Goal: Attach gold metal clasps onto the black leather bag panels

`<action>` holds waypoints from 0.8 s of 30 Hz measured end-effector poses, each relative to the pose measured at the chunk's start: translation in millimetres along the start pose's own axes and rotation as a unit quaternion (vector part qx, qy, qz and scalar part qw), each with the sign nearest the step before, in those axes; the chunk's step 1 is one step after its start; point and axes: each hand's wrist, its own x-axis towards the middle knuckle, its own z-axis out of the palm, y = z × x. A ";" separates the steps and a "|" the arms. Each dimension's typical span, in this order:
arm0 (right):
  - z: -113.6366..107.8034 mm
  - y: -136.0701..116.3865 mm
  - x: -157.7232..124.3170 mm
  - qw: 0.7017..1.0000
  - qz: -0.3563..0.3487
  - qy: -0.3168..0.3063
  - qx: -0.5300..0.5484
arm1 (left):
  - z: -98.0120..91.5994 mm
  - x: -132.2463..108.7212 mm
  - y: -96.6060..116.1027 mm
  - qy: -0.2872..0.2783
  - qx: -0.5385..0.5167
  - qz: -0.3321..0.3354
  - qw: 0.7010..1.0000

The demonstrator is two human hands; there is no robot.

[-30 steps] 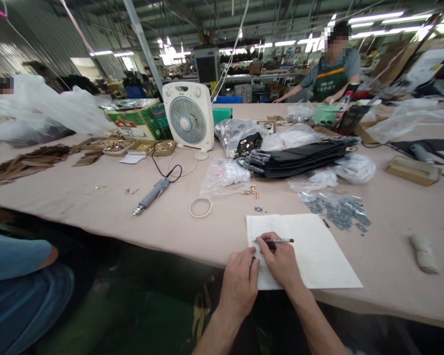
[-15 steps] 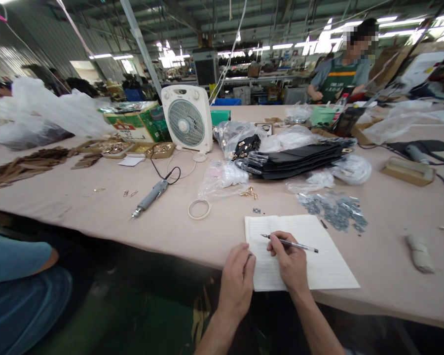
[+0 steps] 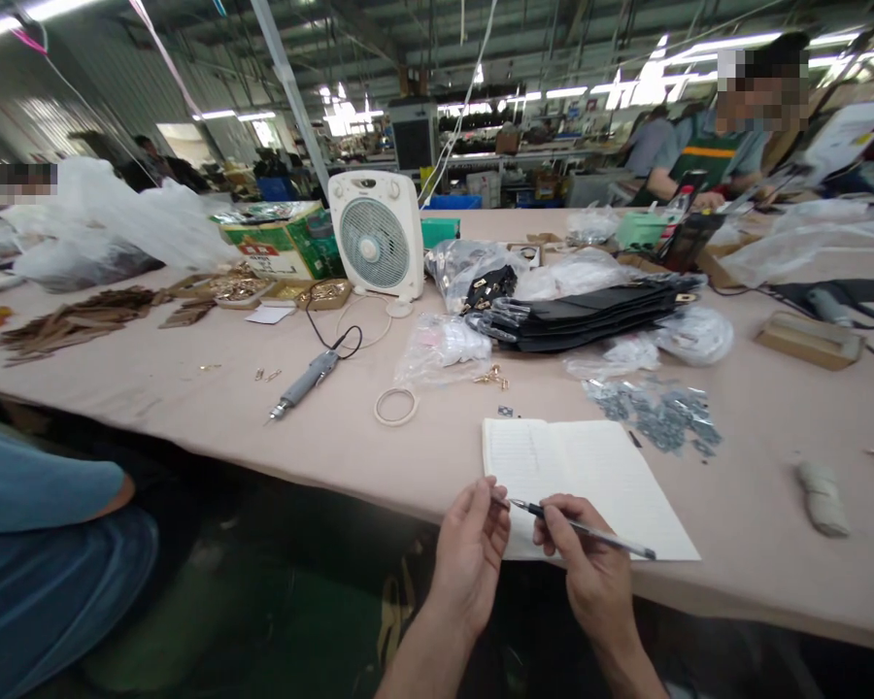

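Observation:
My right hand [image 3: 589, 558] is closed around a slim pen [image 3: 589, 529] with a clear barrel, its tip pointing left. Close to that tip, my left hand [image 3: 473, 549] has its thumb and fingers pinched together; whatever is between them is too small to make out. Both hands are over the near edge of an open lined notebook [image 3: 597, 466], which lies at the table's front edge. Faint marks show on its left page. A small metal plate [image 3: 505, 411] lies just behind the notebook, and many grey metal pieces [image 3: 655, 413] are heaped on plastic behind its right side.
A grey electric screwdriver [image 3: 306, 383] and a roll of tape [image 3: 395, 407] lie to the left. Behind stand a white fan [image 3: 377, 238], plastic bags [image 3: 444, 348] and stacked black pieces [image 3: 589, 316]. A person [image 3: 721, 146] works across the table; a blue sleeve [image 3: 44, 481] is at left.
My left hand has turned and lifted slightly, its fingertips now pinched near the pen tip. My right hand has moved right and down with the pen, away from the left page.

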 end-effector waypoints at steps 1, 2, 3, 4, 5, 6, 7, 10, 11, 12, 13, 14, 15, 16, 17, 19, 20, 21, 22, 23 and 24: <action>0.1 -0.5 -1.3 1.000 -0.003 -0.006 -0.008 | 0.1 -1.5 -1.7 0.004 0.000 -0.004 1.000; 0.2 -1.1 -2.5 1.000 -0.006 -0.010 -0.018 | 0.1 -3.1 -3.5 0.006 0.002 -0.006 1.000; 0.3 -1.6 -3.5 0.999 -0.010 -0.014 -0.029 | 0.1 -4.6 -5.2 0.005 0.005 -0.008 1.000; 0.4 -2.3 -4.6 0.999 -0.014 -0.018 -0.039 | 0.0 -6.2 -6.9 0.001 0.010 -0.009 1.000; 0.6 -3.1 -5.7 0.998 -0.019 -0.022 -0.049 | -0.2 -7.8 -8.3 -0.002 0.013 -0.008 1.000; 0.8 -3.9 -6.7 0.998 -0.024 -0.026 -0.056 | -0.4 -9.4 -9.6 -0.005 0.015 -0.007 1.000; 1.0 -4.8 -7.8 0.997 -0.030 -0.031 -0.062 | -0.6 -11.0 -10.7 -0.006 0.017 -0.004 1.000; 2.4 -8.0 -10.4 0.995 -0.054 -0.045 -0.073 | -2.3 -15.7 -13.0 0.007 0.023 0.003 1.000; 3.1 -9.2 -11.1 0.994 -0.063 -0.047 -0.075 | -3.2 -17.1 -13.6 0.013 0.026 0.003 1.000; 3.9 -10.4 -11.8 0.993 -0.073 -0.047 -0.077 | -4.2 -18.4 -14.1 0.020 0.029 0.003 0.999; 4.7 -11.5 -12.4 0.992 -0.084 -0.046 -0.079 | -5.2 -19.5 -14.5 0.026 0.030 0.003 0.999; 5.5 -12.6 -13.0 0.991 -0.093 -0.046 -0.081 | -6.2 -20.5 -14.8 0.031 0.030 0.005 0.999; 6.2 -13.6 -13.7 0.990 -0.101 -0.046 -0.083 | -7.0 -21.4 -15.0 0.033 0.029 0.007 0.999; 6.8 -14.4 -14.4 0.989 -0.109 -0.048 -0.085 | -7.6 -22.1 -15.1 0.034 0.027 0.009 0.999; 7.2 -15.0 -15.1 0.988 -0.114 -0.051 -0.087 | -7.9 -22.7 -15.1 0.034 0.023 0.010 0.999; 7.9 -15.9 -16.4 0.987 -0.122 -0.056 -0.089 | -7.8 -23.8 -14.8 0.034 0.018 0.011 0.999; 8.3 -16.2 -17.0 0.986 -0.125 -0.058 -0.090 | -7.5 -24.4 -14.6 0.035 0.016 0.010 0.999; 8.6 -16.5 -17.5 0.986 -0.127 -0.057 -0.090 | -7.1 -25.0 -14.5 0.037 0.015 0.010 0.999; 9.1 -16.9 -18.0 0.986 -0.128 -0.056 -0.091 | -6.7 -25.6 -14.5 0.039 0.013 0.009 0.999; 9.5 -17.4 -18.4 0.986 -0.129 -0.054 -0.093 | -6.5 -26.2 -14.6 0.042 0.010 0.009 0.999; 9.8 -18.1 -18.9 0.986 -0.131 -0.051 -0.094 | -6.5 -27.0 -14.9 0.044 0.008 0.008 0.999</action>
